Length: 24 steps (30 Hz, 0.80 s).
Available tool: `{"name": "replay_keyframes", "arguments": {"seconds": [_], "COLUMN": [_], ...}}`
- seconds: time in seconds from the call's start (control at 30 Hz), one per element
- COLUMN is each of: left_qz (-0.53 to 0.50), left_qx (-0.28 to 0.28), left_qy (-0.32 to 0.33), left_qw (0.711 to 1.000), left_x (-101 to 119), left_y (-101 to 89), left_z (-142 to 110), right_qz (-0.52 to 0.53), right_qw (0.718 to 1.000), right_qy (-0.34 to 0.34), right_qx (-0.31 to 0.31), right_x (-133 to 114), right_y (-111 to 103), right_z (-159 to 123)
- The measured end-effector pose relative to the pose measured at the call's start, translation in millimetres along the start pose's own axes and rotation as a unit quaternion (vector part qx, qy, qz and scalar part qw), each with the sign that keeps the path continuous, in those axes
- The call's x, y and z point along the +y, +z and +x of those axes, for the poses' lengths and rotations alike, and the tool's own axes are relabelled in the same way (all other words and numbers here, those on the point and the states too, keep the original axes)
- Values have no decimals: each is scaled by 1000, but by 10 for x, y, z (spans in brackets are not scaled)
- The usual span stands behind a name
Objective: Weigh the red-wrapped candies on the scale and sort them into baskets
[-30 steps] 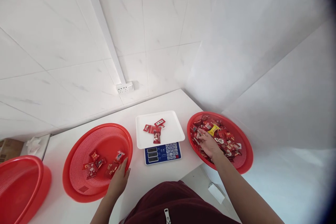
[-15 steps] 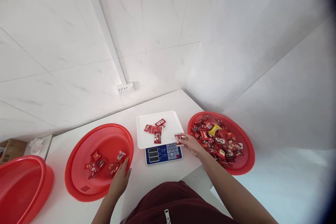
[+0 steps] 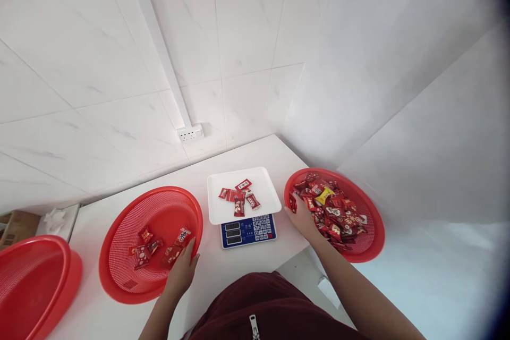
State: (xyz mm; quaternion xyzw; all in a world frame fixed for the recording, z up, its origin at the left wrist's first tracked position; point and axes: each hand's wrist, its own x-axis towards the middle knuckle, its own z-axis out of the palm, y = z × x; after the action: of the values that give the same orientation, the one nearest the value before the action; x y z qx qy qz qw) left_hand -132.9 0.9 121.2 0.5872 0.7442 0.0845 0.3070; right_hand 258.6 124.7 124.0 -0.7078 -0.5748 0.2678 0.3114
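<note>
My left hand [image 3: 182,272] grips the rim of a red mesh basket [image 3: 115,281], fingers inside and thumb outside. Several red candy packets [image 3: 142,256] lie in that basket. My right hand [image 3: 302,219] is at the near-left rim of another red basket [image 3: 376,247], its thumb and fingers apart around red packets at the edge. This basket is heaped with wrapped candies [image 3: 337,212], one of them yellow [image 3: 324,196]. Between the baskets stands a digital scale [image 3: 249,231] with a white tray [image 3: 217,215]. Several red packets, including a small striped-end packet [image 3: 253,201], lie on the tray.
A third red basket [image 3: 74,271] stands at the far left. Behind it are a cardboard box [image 3: 19,227] and a crumpled white item [image 3: 54,220]. A socket strip [image 3: 190,133] is on the tiled wall behind the white table [image 3: 239,271].
My right hand has let go of a red packet, which now lies on the scale tray. It has moved right to the heaped basket. My left hand has stayed on its rim.
</note>
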Motion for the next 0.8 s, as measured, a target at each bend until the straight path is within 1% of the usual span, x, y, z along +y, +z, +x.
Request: {"name": "replay_keyframes", "arguments": {"seconds": [0.07,0.13,0.2,0.27,0.37,0.47,0.53,0.63,0.73,0.8], "left_qz": [5,18,40,65,91,98,96,96,101,101], "left_qx": [-5,-11,-16,-16,-10,1,9,24,32,31], "left_qy": [-1,-15,-34,-48,-49,-47,-46,-27,-19,-30], "left_qw": [1000,1000,998,997,995,994,994,995,994,994], "left_x": [-2,13,39,56,24,-81,-165,-255,-266,-242], "left_y": [-27,-83,-165,-259,-380,-438,-437,-408,-396,-408], "left_z": [10,30,65,116,211,304,359,413,424,418], "right_qz": [-74,-157,-225,-264,-287,-297,-299,-300,-300,-298], "right_qw": [996,980,955,936,927,925,925,925,926,927], "right_qy": [22,67,104,118,123,131,132,131,131,132], "right_qx": [-38,-104,-165,-200,-208,-200,-195,-193,-188,-185], "right_x": [201,314,335,295,205,142,116,94,85,81], "right_y": [-50,-71,-74,-71,-73,-89,-101,-112,-118,-119], "right_z": [-162,-295,-364,-370,-334,-320,-327,-341,-349,-351]}}
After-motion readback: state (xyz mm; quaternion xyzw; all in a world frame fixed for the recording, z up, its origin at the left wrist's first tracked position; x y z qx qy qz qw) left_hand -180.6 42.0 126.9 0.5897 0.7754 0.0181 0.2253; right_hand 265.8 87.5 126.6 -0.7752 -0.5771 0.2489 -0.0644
